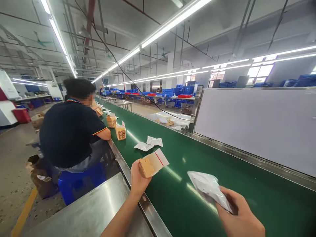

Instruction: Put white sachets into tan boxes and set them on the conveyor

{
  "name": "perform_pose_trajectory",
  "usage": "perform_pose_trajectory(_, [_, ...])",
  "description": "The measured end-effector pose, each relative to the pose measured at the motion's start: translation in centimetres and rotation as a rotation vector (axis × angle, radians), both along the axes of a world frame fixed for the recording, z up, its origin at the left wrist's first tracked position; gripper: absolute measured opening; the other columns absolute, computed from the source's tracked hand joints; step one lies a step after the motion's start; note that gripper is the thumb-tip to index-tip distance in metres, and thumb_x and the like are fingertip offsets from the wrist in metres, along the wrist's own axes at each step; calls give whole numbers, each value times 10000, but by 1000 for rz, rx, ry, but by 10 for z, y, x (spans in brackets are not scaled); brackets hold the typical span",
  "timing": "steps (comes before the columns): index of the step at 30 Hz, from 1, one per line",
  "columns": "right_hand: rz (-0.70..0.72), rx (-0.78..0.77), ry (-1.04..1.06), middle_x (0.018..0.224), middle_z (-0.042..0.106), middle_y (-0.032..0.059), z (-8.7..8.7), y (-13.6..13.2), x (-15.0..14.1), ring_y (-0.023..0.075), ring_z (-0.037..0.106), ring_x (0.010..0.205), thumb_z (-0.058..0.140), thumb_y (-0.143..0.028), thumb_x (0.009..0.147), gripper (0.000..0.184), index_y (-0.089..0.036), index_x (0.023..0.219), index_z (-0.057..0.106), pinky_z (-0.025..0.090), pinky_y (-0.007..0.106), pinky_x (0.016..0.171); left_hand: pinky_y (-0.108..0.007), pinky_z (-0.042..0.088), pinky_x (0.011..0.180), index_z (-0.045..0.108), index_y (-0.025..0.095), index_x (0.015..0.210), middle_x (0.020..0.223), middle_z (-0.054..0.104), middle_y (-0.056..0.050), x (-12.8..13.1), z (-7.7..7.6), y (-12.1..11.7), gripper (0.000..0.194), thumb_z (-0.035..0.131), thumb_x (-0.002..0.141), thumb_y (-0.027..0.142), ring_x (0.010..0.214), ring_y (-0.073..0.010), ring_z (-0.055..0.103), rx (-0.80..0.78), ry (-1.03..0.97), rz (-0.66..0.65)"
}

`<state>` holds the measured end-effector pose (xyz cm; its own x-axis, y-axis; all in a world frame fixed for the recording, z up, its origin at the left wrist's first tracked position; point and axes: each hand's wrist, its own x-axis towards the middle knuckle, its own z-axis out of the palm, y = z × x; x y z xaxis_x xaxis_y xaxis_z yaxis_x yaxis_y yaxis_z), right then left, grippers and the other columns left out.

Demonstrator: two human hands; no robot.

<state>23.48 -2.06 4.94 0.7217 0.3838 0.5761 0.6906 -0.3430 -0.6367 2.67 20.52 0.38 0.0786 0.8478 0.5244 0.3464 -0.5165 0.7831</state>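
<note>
My left hand (138, 180) is wrapped round a small orange-brown cardboard box (147, 167), held over the near edge of the green conveyor belt (177, 197). A pale flap with a red line sticks out from the box toward the right. In my right hand (240, 210) a shiny white plastic packet (207, 186) is pinched by its near end, above the belt. What the packet holds cannot be seen. Two similar white packets (144, 146) lie on the belt just beyond the box.
More orange boxes (120, 132) stand farther up the belt. A co-worker (71, 131) sits on a blue stool (82, 181) at the left. A steel table (108, 200) adjoins the belt's near side. A white panel (256, 128) rises behind the far rail.
</note>
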Motion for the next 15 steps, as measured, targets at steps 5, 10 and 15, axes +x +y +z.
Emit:
perform_pose_trajectory(5, [380,333,-593,882,593,48,57,10,-68,129,601,742,521,-18,813,205,-200,871,597,490,214,610,-477,479,931,421,199,1214,1169,517,-112,5,6,-84,652,699,625,229,1106,-275,529,153,64,-89])
perform_pose_trajectory(10, [668,138,-621,926,649,75,44,4,-81,195,611,931,392,17,829,310,-155,983,599,526,321,834,-427,515,906,407,211,1258,1198,496,-116,9,12,-118,556,598,740,139,1122,-241,534,412,73,-106])
perform_pose_trajectory(15, [907,-200,-347,1103,634,20,32,-17,-80,179,617,1013,401,-157,877,463,-280,1319,461,564,289,831,-449,506,946,404,287,1283,1244,486,-111,22,-14,-146,559,576,772,138,1167,-252,522,325,118,-185])
